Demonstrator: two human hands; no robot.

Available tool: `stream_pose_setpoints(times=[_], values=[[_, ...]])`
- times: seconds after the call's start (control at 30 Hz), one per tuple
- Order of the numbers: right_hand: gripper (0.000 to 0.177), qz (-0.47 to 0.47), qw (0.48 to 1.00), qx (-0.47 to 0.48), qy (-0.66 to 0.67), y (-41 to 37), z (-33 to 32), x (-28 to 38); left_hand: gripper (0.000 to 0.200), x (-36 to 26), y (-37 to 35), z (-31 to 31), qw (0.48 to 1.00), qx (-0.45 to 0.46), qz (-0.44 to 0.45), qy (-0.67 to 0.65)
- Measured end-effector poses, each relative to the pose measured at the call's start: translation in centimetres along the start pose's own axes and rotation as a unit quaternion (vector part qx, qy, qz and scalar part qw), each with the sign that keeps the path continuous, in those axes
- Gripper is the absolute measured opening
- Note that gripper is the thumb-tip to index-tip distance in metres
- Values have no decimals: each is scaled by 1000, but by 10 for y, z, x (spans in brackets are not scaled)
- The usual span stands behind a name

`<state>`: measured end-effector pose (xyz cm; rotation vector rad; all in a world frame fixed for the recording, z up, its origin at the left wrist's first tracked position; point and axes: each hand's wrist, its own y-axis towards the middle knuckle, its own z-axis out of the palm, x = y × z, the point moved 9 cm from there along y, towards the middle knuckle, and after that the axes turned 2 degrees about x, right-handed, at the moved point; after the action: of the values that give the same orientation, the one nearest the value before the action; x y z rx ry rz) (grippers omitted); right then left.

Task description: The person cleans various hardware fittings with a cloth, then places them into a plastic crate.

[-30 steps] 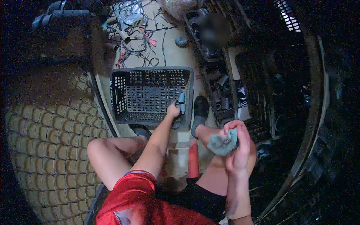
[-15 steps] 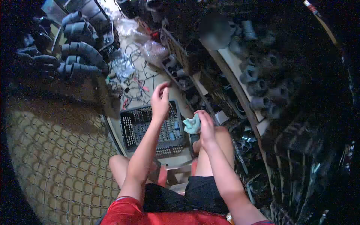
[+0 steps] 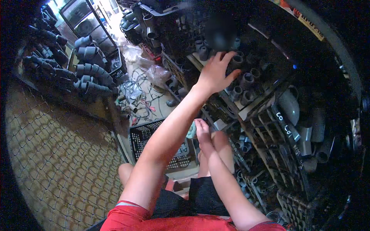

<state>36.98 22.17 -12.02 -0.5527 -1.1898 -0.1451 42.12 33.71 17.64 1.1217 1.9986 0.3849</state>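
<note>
Overhead, the person's left hand (image 3: 216,74) is stretched up and away to a cluttered shelf (image 3: 248,111), fingers (image 3: 227,57) spread wide and palm down, gripping nothing. Its fingertips lie on or just above a cluster of short grey plastic pipe couplings (image 3: 245,82) that stand upright with their open mouths facing out; whether skin actually meets plastic cannot be told from this angle. The right hand (image 3: 202,129) sits much lower, resting at the bare knee, curled closed around a crumpled teal cloth (image 3: 191,131), which is partly hidden behind the left forearm. Just beside that cloth, on the floor in front of the seated person, stands a black plastic lattice crate (image 3: 143,135), its near wall crossed by the same forearm. Further out on the pale floor lies a tangle of thin dark wires (image 3: 139,101), with a clear plastic bag (image 3: 158,74) near them. To the left, grey plastic pipe elbows (image 3: 91,73) are piled in rows against a wire mesh fence (image 3: 58,161). On the right, below the couplings, a large grey pipe bend with white handwriting (image 3: 288,111) rests among more fittings in dark racks. A red shirt (image 3: 154,223) and black shorts (image 3: 204,194) fill the bottom edge.
</note>
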Motion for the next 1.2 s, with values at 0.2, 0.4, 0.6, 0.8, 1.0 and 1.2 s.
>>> stream_pose_setpoints(times=[0.2, 0.4, 0.6, 0.8, 1.0, 1.2], values=[[19, -43, 999, -6, 24, 7, -1, 2, 56, 23, 3, 27, 1000, -22, 4, -8], [20, -21, 999, -11, 34, 17, 0, -8, 51, 32, 11, 26, 997, 21, 12, -78], [20, -13, 999, -14, 34, 17, 1, -10, 46, 41, 12, 33, 990, 23, -22, -136], [20, 3, 1000, -6, 16, 9, 5, 1, 35, 37, 5, 25, 980, -18, -41, -193], [20, 20, 1000, 10, 18, 7, 10, 2, 31, 51, -2, 20, 963, -97, -105, -227], [21, -28, 999, -31, 10, 7, 4, 8, 27, 50, -12, -5, 940, -219, -100, -244]])
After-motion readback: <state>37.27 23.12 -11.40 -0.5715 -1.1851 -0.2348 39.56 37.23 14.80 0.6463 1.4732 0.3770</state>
